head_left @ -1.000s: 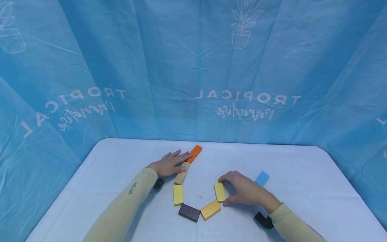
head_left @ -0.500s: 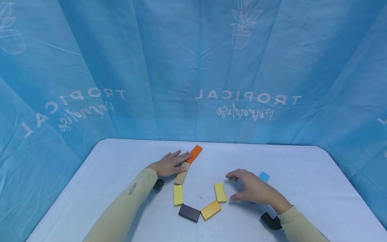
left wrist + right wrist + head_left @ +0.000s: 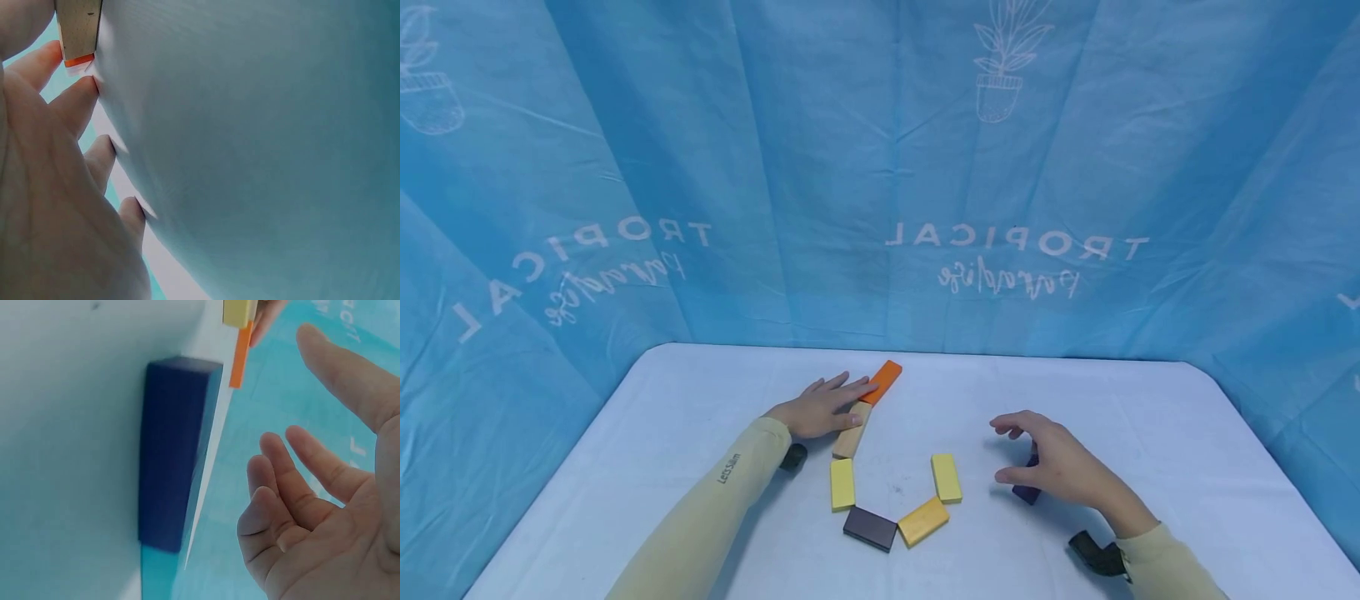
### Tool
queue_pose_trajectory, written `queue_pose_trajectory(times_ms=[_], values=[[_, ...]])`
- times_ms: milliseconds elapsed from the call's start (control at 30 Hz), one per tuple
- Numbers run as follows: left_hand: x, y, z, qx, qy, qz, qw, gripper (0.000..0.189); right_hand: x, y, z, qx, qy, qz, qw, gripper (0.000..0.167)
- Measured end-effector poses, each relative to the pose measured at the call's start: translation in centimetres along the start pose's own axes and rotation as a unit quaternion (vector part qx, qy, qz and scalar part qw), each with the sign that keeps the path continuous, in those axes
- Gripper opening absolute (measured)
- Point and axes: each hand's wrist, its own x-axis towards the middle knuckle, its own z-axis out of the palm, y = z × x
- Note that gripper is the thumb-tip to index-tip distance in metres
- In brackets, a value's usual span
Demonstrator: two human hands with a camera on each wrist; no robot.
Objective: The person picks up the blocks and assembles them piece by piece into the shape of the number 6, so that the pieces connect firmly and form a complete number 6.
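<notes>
Curtain (image 3: 820, 167), blue, printed, behind the tabletop's far edge. Tabletop (image 3: 1150, 433), white, rounded far corners. Left hand (image 3: 816, 412), toward the left edge: fingers extended and spread, gripping nothing, forefinger touching the orange block, thumb at the wooden one. Right hand (image 3: 1056, 458), toward the right edge: fingers loosely bent, thumb well apart, nothing held, beside the navy block (image 3: 172, 453); a light blue block (image 3: 157, 575) shows at its end in the right wrist view. Blocks, six, in a curve open to the far edge: orange (image 3: 887, 377), nearest that edge, left of its middle; wooden (image 3: 848, 442); yellow (image 3: 842, 485); black (image 3: 870, 528); amber (image 3: 922, 522); second yellow (image 3: 947, 478). Step, as judged: row-laying, right hand between placements; the next move would call for thumb and fingers closing on the navy block.
</notes>
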Motion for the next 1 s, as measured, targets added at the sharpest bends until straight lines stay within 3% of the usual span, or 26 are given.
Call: queue_pose_trajectory(times_ms=[567, 1000], values=[[-0.1, 0.0, 0.0, -0.002, 0.001, 0.001, 1.0000, 0.067, -2.4, 2.6, -1.7, 0.013, 0.106, 0.060, 0.9925, 0.069], [-0.1, 0.2, 0.0, -0.003, -0.001, -0.003, 1.0000, 0.067, -3.1, 4.5, -2.4, 0.023, 0.116, 0.088, 0.9891, 0.068]])
